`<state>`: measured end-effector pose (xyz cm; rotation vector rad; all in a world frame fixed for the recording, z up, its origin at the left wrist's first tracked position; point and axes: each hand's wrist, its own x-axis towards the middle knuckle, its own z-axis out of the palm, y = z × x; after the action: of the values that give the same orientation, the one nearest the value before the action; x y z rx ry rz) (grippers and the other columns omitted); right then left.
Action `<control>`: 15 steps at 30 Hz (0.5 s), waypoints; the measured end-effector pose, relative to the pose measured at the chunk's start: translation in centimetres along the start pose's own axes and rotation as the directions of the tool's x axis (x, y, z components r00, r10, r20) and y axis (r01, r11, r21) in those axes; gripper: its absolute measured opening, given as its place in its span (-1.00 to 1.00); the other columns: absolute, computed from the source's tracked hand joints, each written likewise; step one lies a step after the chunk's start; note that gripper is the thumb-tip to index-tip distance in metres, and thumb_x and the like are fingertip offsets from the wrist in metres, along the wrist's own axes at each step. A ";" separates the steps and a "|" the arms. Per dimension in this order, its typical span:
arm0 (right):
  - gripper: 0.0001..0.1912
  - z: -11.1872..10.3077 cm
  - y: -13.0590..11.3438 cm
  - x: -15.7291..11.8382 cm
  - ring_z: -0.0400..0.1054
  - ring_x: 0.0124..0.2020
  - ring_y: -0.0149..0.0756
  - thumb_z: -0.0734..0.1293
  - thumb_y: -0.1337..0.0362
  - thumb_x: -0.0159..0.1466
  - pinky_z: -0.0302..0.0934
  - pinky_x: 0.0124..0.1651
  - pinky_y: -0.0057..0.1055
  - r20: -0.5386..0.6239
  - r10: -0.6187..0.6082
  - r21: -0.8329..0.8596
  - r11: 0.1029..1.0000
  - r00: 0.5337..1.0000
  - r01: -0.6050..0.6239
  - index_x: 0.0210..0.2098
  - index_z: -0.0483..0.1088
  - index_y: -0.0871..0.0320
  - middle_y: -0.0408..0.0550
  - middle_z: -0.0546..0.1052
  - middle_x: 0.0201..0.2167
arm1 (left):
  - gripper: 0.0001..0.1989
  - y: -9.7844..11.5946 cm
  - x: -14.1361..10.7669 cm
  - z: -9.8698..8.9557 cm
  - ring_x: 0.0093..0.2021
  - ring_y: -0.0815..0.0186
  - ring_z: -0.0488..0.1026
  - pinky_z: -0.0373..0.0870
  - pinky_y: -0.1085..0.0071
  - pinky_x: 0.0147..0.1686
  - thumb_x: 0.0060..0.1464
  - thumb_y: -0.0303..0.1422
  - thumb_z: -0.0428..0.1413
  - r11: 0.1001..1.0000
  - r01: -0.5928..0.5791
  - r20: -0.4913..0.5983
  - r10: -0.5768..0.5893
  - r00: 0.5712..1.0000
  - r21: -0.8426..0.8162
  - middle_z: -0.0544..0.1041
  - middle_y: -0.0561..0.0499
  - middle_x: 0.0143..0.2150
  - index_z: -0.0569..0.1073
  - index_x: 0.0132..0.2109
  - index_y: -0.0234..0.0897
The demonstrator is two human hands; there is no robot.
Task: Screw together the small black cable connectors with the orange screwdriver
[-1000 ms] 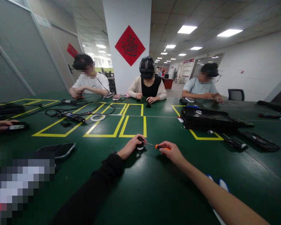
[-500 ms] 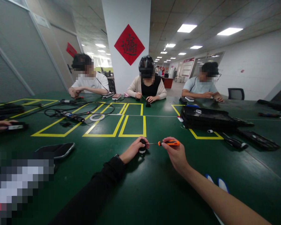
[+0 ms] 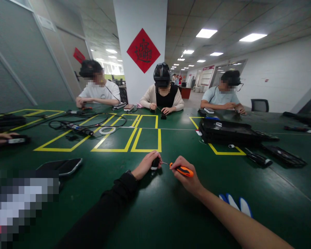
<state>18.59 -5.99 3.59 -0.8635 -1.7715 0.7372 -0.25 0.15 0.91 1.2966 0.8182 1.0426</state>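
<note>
My left hand (image 3: 145, 165) is closed around a small black device (image 3: 154, 163) with a pale band near its bottom, held just over the green table (image 3: 155, 214). Its exact kind is hard to make out. In my right hand (image 3: 188, 176) is a screwdriver (image 3: 185, 171) with an orange and black handle, gripped between thumb and fingers. Its thin metal shaft points left, toward the device and the fingertips of my left hand. Whether the tip touches the device I cannot tell.
Right of centre lies a stack of black trays (image 3: 224, 129). Black cables (image 3: 75, 128) and a white coil (image 3: 107, 130) are at left. Blue-and-white gloves (image 3: 234, 202) lie by my right forearm. A phone-like black slab (image 3: 60, 167) is at left. Three people sit opposite; another person's hand (image 3: 0, 139) is far left.
My right hand has shifted left and slightly down, and the screwdriver now slants, its handle end lower. My left hand has tilted the black device and moved it slightly left.
</note>
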 end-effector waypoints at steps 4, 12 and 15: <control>-0.84 -0.2 -0.3 0.0 0.25 -0.42 -0.39 0.19 0.25 0.19 0.15 -0.33 -0.43 0.013 0.067 0.026 0.997 0.998 -0.068 -0.29 0.36 0.14 -0.12 0.35 -0.44 | -0.65 -0.2 0.2 -0.1 -0.51 0.41 0.40 0.30 0.48 -0.47 0.05 -0.10 -0.08 1.000 -0.005 0.015 0.005 1.000 -0.004 0.42 0.02 -0.45 0.33 -0.32 -0.33; -0.91 -0.4 -0.5 0.2 0.26 -0.36 -0.37 0.24 0.30 0.14 0.15 -0.27 -0.42 0.050 0.007 -0.002 1.000 0.999 -0.007 -0.37 0.36 0.15 -0.09 0.37 -0.39 | -0.68 0.0 0.1 0.0 -0.50 0.40 0.40 0.31 0.47 -0.46 0.06 -0.11 -0.08 1.000 -0.021 0.016 0.022 1.000 -0.020 0.42 0.01 -0.43 0.31 -0.33 -0.32; -0.86 -0.4 -0.6 0.2 0.25 -0.38 -0.38 0.21 0.27 0.17 0.15 -0.28 -0.42 0.060 0.030 -0.019 0.999 0.998 -0.029 -0.30 0.36 0.14 -0.11 0.36 -0.41 | -0.68 0.3 0.0 0.2 -0.50 0.40 0.39 0.30 0.47 -0.46 0.06 -0.11 -0.08 0.999 -0.031 0.016 0.031 0.999 -0.018 0.43 0.00 -0.42 0.31 -0.34 -0.32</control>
<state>18.82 -6.16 4.34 -0.8891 -1.8246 0.7747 -0.15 0.04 1.20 1.3048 0.7765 1.0603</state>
